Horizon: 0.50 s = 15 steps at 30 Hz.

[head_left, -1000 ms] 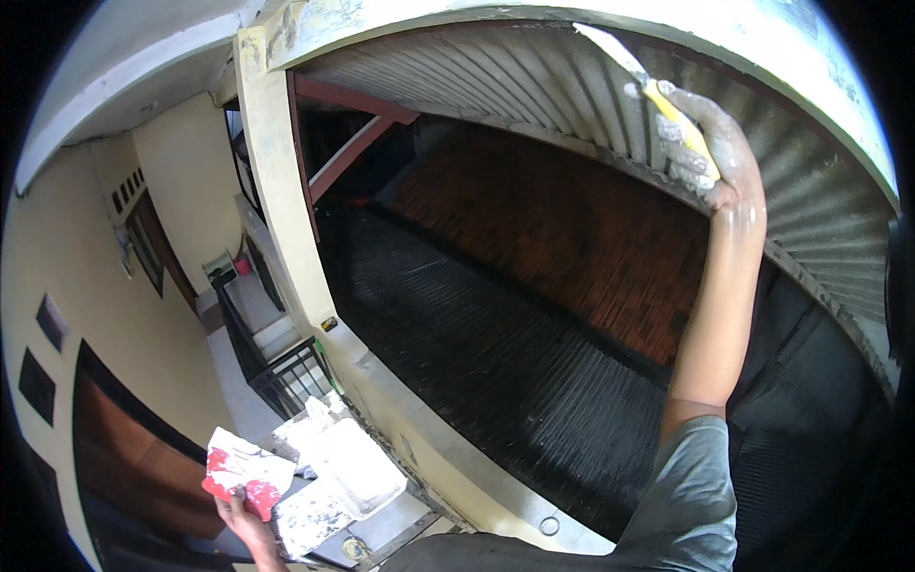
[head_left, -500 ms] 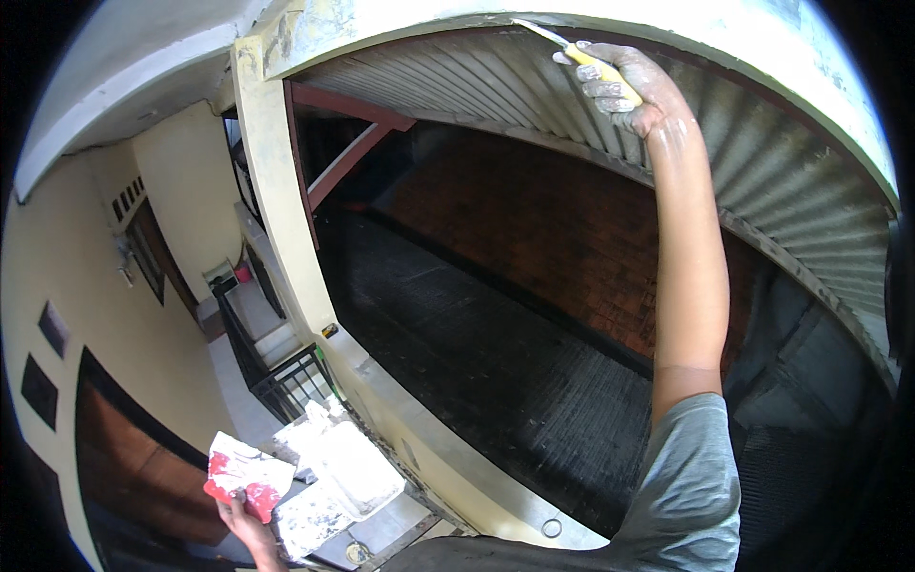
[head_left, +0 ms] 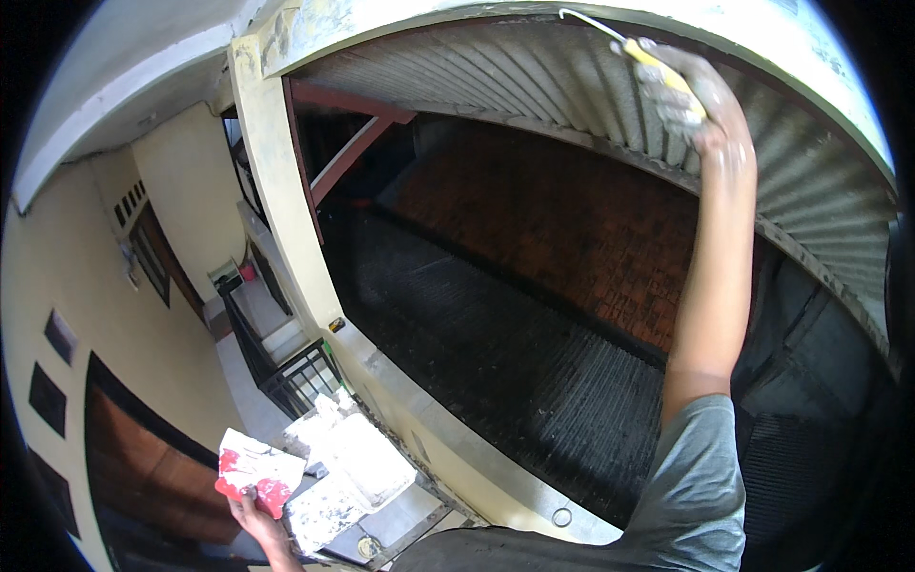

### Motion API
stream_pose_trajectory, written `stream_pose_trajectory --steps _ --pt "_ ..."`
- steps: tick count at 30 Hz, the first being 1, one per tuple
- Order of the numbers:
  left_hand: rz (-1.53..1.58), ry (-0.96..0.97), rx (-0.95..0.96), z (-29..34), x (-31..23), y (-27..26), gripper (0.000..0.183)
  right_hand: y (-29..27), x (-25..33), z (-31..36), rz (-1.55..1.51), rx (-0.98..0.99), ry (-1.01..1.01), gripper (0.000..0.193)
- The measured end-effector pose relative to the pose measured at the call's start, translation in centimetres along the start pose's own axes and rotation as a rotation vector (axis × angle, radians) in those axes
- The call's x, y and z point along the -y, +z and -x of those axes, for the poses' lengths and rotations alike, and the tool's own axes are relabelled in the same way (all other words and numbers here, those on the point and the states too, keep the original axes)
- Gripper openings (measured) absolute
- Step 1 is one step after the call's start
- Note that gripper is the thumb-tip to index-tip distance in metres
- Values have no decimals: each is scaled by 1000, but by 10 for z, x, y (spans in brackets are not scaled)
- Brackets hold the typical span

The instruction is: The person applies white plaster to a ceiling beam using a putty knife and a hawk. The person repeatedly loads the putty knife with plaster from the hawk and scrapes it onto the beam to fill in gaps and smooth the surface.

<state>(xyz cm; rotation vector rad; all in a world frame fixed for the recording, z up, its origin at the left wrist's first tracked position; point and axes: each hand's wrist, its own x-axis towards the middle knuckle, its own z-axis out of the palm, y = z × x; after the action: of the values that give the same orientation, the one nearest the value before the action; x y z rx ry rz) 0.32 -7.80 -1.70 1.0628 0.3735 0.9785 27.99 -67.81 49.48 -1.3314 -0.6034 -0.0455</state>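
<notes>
My right hand [head_left: 713, 100], smeared with white paste, is raised high at the upper right. Its fingers are wrapped round the yellow handle of a putty knife [head_left: 664, 74], whose thin blade shows nearly edge-on. The blade's tip is at the lower edge of a white-patched overhead beam [head_left: 400, 27]; whether it touches cannot be made out. Low on the left, my left hand [head_left: 255, 524] grips a red plastic putty spreader [head_left: 272, 492], its upper part coated in white putty. Just right of it stands a white tub [head_left: 381, 467] with white paste around it.
A cream pillar [head_left: 284, 181] rises from a low wall [head_left: 429, 419] before me. Beyond lie a corrugated roof [head_left: 534, 81] and dark paving below. A black railing [head_left: 300, 377] and brown door [head_left: 143, 458] are at left. A small ring [head_left: 561, 518] lies on the ledge.
My right hand has moved to the right and slightly down with the putty knife. My left hand and the spreader have shifted slightly right in the picture, as has the tub, with the view.
</notes>
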Motion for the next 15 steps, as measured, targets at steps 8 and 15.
stream_pose_trajectory --steps 8,15 --pt "0 -20 -6 1 -2 1 47 11 -38 -9 -1 5 43 30" --pt "10 10 -2 -2 3 -4 47 22 -34 -73 -46 -36 52 29"
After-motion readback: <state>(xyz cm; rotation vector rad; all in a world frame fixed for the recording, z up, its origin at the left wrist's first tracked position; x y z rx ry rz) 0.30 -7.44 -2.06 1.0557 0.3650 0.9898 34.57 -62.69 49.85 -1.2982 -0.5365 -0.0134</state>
